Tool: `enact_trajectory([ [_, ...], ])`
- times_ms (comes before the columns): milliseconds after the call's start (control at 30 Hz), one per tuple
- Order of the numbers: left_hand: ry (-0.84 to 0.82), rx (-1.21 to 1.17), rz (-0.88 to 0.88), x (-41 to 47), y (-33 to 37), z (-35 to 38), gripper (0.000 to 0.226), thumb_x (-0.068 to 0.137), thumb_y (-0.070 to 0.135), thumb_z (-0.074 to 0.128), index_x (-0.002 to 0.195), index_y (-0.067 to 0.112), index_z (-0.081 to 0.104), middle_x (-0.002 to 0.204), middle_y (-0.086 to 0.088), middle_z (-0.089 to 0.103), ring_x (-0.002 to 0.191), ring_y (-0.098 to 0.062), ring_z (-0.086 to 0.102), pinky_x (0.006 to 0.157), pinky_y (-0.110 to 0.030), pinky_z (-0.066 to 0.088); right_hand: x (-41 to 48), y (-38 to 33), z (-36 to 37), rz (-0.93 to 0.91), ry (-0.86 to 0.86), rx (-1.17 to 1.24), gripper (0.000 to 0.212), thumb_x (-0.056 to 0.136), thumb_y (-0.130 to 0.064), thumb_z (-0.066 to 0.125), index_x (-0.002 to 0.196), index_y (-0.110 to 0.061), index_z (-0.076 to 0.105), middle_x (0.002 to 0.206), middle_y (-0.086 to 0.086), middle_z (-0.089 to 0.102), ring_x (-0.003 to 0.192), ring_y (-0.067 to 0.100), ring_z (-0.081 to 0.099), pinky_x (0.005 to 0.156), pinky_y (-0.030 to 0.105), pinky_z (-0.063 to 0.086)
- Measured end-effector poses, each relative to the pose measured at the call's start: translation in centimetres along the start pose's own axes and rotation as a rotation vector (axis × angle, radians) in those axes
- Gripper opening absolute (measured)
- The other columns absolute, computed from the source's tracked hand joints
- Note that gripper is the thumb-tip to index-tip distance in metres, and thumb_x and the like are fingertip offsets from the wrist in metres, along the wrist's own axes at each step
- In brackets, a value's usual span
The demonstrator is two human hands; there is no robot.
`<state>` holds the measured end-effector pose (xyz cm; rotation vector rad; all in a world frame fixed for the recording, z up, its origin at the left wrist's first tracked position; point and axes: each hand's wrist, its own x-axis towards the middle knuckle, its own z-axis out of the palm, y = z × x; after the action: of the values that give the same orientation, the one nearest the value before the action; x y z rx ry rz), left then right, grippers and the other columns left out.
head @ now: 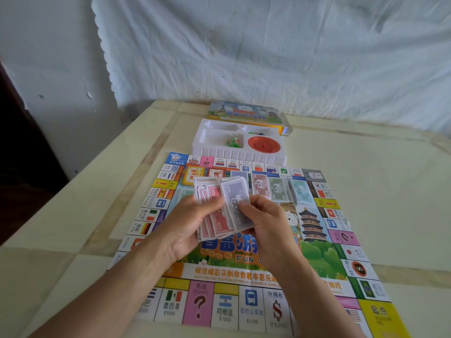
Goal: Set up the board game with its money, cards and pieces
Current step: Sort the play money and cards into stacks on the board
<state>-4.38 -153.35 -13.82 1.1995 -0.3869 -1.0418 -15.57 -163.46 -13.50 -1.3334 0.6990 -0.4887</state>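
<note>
Your left hand [192, 223] cradles a fanned stack of play money [219, 208] above the board [244, 276] — your right hand [266, 218] pinches a purple note off the top. Sorted piles [278, 189] lie at twelve o'clock. Peel one note at a time, thumb sliding — match each colour to its pile, edges squared.

Soft even daylight, faint shadows, slight blur, wide-angle edge distortion.
</note>
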Motion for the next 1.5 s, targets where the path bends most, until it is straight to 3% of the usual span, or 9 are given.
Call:
enact_trajectory([
  [100, -0.073, -0.104, -0.057, 0.0, 0.2, -0.2, 0.034, 0.088, 0.021, 0.059, 0.117, 0.004, 0.062, 0.101, -0.019, 0.067, 0.091, -0.031, 0.065, 0.081, -0.043, 0.053, 0.2, -0.1, -0.3, 0.026, 0.046, 0.053, 0.015, 0.095, -0.013, 0.052, 0.084, -0.005, 0.059, 0.078, 0.007, 0.065, 0.067, 0.016, 0.059, 0.066, 0.031, 0.044],
  [233, -0.077, -0.178, -0.065, 0.0, 0.3, -0.3, 0.031, 0.091, 0.017, 0.054, 0.119, 0.004, 0.059, 0.101, -0.019, 0.069, 0.088, -0.030, 0.068, 0.074, -0.042, 0.058, 0.4, -0.2, -0.4, 0.045, 0.070, 0.126, 0.014, 0.095, -0.011, 0.052, 0.081, -0.007, 0.054, 0.082, 0.010, 0.065, 0.071, 0.021, 0.060, 0.068, 0.034, 0.046],
  [400, -0.082, -0.184, -0.051, 0.0, 0.4, -0.4, 0.030, 0.091, 0.015, 0.055, 0.118, 0.003, 0.056, 0.089, -0.015, 0.069, 0.080, -0.027, 0.069, 0.063, -0.040, 0.059, 0.3, -0.7, -0.6, 0.032, 0.091, 0.234, 0.016, 0.096, -0.008, 0.049, 0.080, -0.009, 0.053, 0.078, 0.006, 0.066, 0.062, 0.012, 0.062, 0.055, 0.026, 0.048],
  [500, -0.076, -0.189, -0.049, 0.0, 0.4, -0.5, 0.032, 0.092, 0.016, 0.055, 0.121, 0.002, 0.055, 0.090, -0.016, 0.069, 0.082, -0.028, 0.068, 0.063, -0.039, 0.058, 0.3, -0.6, -0.6, 0.037, 0.073, 0.205, 0.011, 0.095, -0.008, 0.050, 0.085, -0.006, 0.054, 0.087, 0.011, 0.064, 0.071, 0.017, 0.062, 0.060, 0.028, 0.050],
  [867, -0.083, -0.223, -0.031, 0.1, 0.2, -0.3, 0.031, 0.093, 0.016, 0.051, 0.122, 0.008, 0.057, 0.108, -0.021, 0.067, 0.093, -0.030, 0.066, 0.075, -0.041, 0.056, 0.4, -0.1, -0.3, 0.013, 0.063, 0.057, 0.020, 0.097, -0.012, 0.048, 0.100, 0.006, 0.056, 0.091, 0.016, 0.064, 0.078, 0.024, 0.058, 0.066, 0.033, 0.048],
  [967, -0.123, -0.243, -0.013, 0.1, 0.4, -0.3, 0.034, 0.089, 0.006, 0.048, 0.123, 0.007, 0.054, 0.115, -0.026, 0.064, 0.098, -0.034, 0.063, 0.087, -0.046, 0.052, 0.4, -0.1, -0.2, 0.014, 0.076, 0.045, 0.022, 0.097, -0.013, 0.049, 0.103, 0.008, 0.055, 0.096, 0.022, 0.064, 0.081, 0.027, 0.058, 0.078, 0.046, 0.051],
  [1067, -0.141, -0.178, 0.010, 0.1, 0.3, -0.3, 0.031, 0.091, 0.003, 0.047, 0.121, 0.005, 0.054, 0.107, -0.024, 0.064, 0.095, -0.033, 0.063, 0.085, -0.044, 0.053, 0.3, 0.0, 0.1, 0.016, 0.079, 0.024, 0.021, 0.097, -0.015, 0.049, 0.104, 0.004, 0.056, 0.105, 0.025, 0.064, 0.085, 0.028, 0.059, 0.092, 0.055, 0.047],
  [1300, -0.168, -0.176, 0.034, -0.1, 0.3, -0.1, 0.030, 0.093, 0.005, 0.046, 0.120, 0.004, 0.058, 0.109, -0.025, 0.064, 0.098, -0.036, 0.061, 0.091, -0.049, 0.048, 0.5, 0.2, 0.2, -0.012, 0.122, 0.034, 0.017, 0.098, -0.013, 0.046, 0.104, -0.002, 0.057, 0.102, 0.020, 0.067, 0.083, 0.028, 0.063, 0.086, 0.051, 0.052],
  [1500, 0.008, -0.109, 0.054, 0.2, -0.1, -0.2, 0.025, 0.088, 0.002, 0.056, 0.112, 0.002, 0.058, 0.097, -0.021, 0.065, 0.088, -0.034, 0.064, 0.079, -0.047, 0.054, 0.3, 0.0, 0.0, -0.016, 0.116, 0.084, 0.016, 0.098, -0.012, 0.046, 0.105, 0.000, 0.054, 0.098, 0.019, 0.066, 0.084, 0.030, 0.064, 0.080, 0.047, 0.055],
])
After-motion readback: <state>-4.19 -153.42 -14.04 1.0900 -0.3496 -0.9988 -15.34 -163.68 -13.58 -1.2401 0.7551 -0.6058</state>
